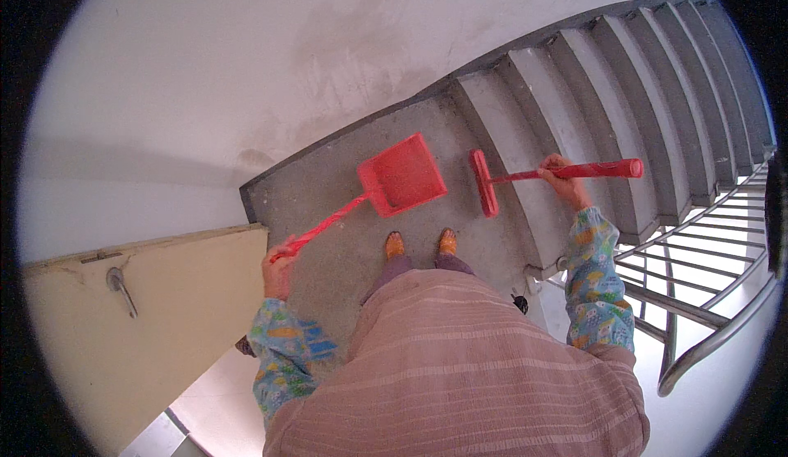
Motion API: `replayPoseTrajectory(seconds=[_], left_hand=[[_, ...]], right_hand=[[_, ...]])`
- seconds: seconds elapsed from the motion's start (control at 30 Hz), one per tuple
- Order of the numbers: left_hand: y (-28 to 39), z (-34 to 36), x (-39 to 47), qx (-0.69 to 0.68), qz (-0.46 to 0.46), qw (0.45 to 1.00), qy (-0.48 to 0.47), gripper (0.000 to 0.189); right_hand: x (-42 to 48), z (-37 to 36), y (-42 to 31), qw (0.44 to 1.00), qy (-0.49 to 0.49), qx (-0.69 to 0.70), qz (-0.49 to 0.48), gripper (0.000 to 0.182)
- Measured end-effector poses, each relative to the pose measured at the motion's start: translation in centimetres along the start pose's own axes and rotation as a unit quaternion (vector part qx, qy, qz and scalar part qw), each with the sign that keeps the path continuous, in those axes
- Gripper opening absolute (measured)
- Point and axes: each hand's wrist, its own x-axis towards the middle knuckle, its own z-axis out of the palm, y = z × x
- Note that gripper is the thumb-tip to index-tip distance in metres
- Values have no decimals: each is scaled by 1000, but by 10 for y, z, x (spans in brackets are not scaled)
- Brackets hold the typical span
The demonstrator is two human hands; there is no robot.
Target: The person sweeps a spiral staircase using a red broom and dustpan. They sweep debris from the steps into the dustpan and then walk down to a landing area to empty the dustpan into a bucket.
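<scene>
My left hand [281, 267] is closed around the end of the long handle of a red plastic dustpan [405, 177]. The pan lies out in front of my feet, over the grey landing. On the other side, my right hand [565, 181] grips the handle of a red broom [484, 183] around its middle. The broom's narrow head is beside the lowest stair, to the right of the dustpan and apart from it. Whether either tool touches the floor I cannot tell. Patterned sleeve covers are on both forearms.
Concrete stairs [572, 100] rise to the right, bordered by a metal railing [689, 309]. A scuffed white wall [277, 75] runs along the far side of the concrete landing [332, 167]. At left stands a cream door [178, 297] with a lever handle [123, 292].
</scene>
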Motion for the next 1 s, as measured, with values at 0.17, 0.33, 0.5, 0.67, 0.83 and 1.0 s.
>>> replayPoseTrajectory(seconds=[0.17,0.33,0.5,0.67,0.83,1.0], left_hand=[[16,-32,-15,-24,-15,1000,13,12],[8,-45,-11,4,0,1000,21,11],[5,-37,-9,10,2,1000,18,9],[17,-35,-12,6,10,999,32,9],[7,-48,-16,-15,15,998,56,9],[2,-49,-14,8,4,996,90,10]], right_hand=[[4,12,-25,987,49,113,103,14],[14,33,-49,995,2,70,67,12],[11,70,-115,989,-95,104,-39,15],[12,67,-111,961,-1,260,97,23],[5,65,-88,949,36,280,138,24],[-4,61,-89,962,96,220,133,22]])
